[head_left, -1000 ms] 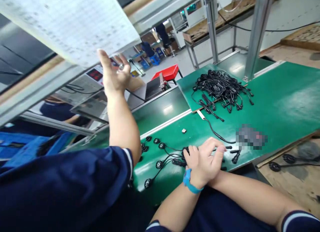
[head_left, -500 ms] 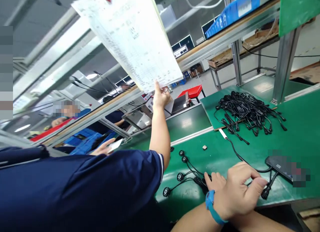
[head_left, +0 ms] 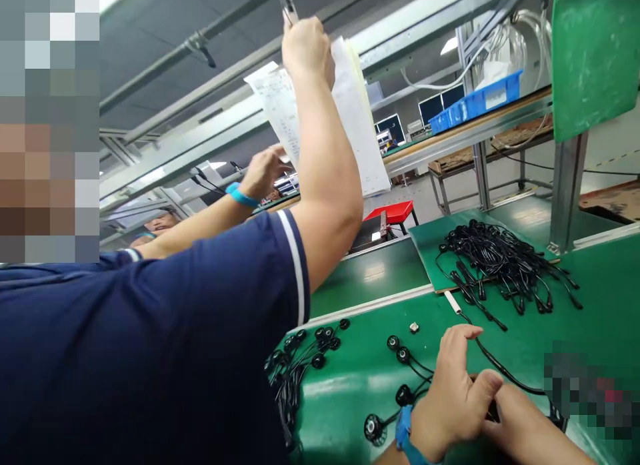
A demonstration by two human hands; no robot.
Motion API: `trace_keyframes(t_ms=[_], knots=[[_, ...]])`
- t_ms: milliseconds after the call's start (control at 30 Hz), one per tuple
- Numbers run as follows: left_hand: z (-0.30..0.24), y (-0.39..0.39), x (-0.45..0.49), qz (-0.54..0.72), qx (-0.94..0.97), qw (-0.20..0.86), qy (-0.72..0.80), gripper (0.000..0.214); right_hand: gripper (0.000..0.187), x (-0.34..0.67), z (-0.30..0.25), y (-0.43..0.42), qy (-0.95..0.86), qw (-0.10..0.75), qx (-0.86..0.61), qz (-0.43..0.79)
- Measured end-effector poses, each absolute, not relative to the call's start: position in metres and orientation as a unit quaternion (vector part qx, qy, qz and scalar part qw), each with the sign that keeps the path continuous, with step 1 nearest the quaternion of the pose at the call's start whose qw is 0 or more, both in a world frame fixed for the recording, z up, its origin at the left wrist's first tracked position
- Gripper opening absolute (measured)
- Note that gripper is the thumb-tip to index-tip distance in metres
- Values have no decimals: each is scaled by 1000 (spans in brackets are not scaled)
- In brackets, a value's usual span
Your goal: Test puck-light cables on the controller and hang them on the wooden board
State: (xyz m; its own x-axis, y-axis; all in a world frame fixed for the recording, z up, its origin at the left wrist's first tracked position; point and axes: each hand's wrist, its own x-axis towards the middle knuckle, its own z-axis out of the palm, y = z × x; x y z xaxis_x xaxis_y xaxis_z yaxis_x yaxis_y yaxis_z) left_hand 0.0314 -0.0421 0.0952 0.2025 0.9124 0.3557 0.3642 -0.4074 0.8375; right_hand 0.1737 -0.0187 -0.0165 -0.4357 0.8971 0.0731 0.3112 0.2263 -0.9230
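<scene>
My left hand (head_left: 453,385), with a blue wristband (head_left: 403,427), is raised over the green bench with its fingers stretched and curved and its thumb apart. Nothing shows in its grasp. Crossing close behind it, my right hand (head_left: 515,411) has its fingers hidden. A dark bit shows between the hands, too small to name. Left of them lie black cables with round black heads (head_left: 373,427), running in beneath my left hand. A black cable with a white end (head_left: 453,302) runs past my fingers to a blurred-out device (head_left: 585,385) at the right.
A co-worker in a navy shirt (head_left: 210,331) leans in from the left, one hand (head_left: 310,51) holding a pen (head_left: 287,3) at hanging paper sheets (head_left: 357,125). A black cable pile (head_left: 500,261) lies at back right, another bundle (head_left: 290,385) at left. A metal post (head_left: 566,205) stands at right.
The co-worker's arm has risen to the upper part of the sheets, and a pen shows. My right hand has drawn back from the cables; my left hand has opened. The view has shifted.
</scene>
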Motion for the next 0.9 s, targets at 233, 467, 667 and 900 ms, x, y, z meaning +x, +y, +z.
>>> trace_keyframes(t_ms=[233,467,667,900], knots=[[77,-22,7,214,725,416,506,148,33,209,-6,1,-683,299,-420,517],[48,-14,10,126,766,304,552,53,36,227,15,6,-640,304,-326,625],[67,-15,5,159,758,299,558,24,41,240,36,1,-531,315,-334,712],[79,-11,-2,244,663,462,536,24,48,254,35,7,-389,378,-335,771]])
